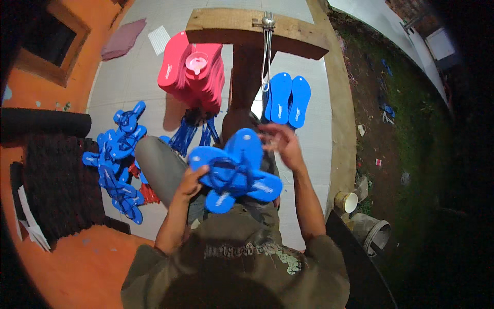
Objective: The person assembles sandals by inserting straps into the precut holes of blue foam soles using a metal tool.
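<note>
A pair of blue flip-flops [244, 147] with dark blue straps lies crossed over my lap. My left hand [191, 181] is closed on the left side of the pair, with the thumb on top of a sole. Close to the upper right sole end, my right hand [282, 143] is raised with its fingers apart and slightly blurred; I see nothing in it. Beyond it, blue soles [280, 100] without visible straps stand in two piles. Loose blue straps [184, 135] lie in a bunch just past my left knee.
A wooden T-shaped stand [216, 23] rises ahead, a metal piece with white cord [267, 21] on it. Pink-red soles [172, 67] are stacked left of it, topped by a small pink dish [196, 63]. Blue flip-flops [123, 144] heap at left; buckets [378, 234] stand right.
</note>
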Motion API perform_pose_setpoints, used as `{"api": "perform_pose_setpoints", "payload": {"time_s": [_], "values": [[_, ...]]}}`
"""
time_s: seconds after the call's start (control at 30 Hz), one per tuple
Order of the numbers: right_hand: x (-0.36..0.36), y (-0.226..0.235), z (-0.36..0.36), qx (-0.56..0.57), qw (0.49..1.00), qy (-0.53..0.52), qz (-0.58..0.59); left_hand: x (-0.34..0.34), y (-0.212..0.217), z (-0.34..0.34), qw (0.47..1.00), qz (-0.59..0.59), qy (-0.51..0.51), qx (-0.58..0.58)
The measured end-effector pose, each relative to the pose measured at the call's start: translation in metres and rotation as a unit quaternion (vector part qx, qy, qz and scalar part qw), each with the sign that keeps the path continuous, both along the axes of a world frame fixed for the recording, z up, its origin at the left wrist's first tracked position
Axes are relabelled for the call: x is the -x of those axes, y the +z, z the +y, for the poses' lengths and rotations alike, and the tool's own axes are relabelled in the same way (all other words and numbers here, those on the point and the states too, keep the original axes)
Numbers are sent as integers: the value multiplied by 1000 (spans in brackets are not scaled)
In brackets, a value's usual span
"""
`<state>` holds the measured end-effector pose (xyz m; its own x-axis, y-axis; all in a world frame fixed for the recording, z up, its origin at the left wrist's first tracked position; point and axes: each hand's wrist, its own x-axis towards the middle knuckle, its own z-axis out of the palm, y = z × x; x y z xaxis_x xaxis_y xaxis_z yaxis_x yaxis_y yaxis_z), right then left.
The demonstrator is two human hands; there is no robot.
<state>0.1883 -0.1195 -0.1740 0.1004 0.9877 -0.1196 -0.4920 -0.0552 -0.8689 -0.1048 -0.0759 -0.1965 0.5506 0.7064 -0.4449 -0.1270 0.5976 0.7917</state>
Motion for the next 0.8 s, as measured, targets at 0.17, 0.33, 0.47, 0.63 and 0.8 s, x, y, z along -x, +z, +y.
{"api": "perform_pose_setpoints", "payload": {"time_s": [0.17, 0.33, 0.47, 0.63, 0.8], "values": [[-76, -156, 78, 211, 769, -278, -535, 124, 20, 37, 911, -376, 167, -12], [-66, -177, 108, 335, 648, -228, -644, 221, 14, 86, 809, -132, 561, -115], [-63, -137, 103, 379, 697, -247, -557, 228, -25, 98, 789, -136, 599, -3], [-44, -101, 14, 162, 884, -360, -251, 94, 2, 62, 823, 235, 388, -342], [82, 11, -70, 180, 867, -159, -436, -86, 37, 26, 966, 64, -10, -250]]}}
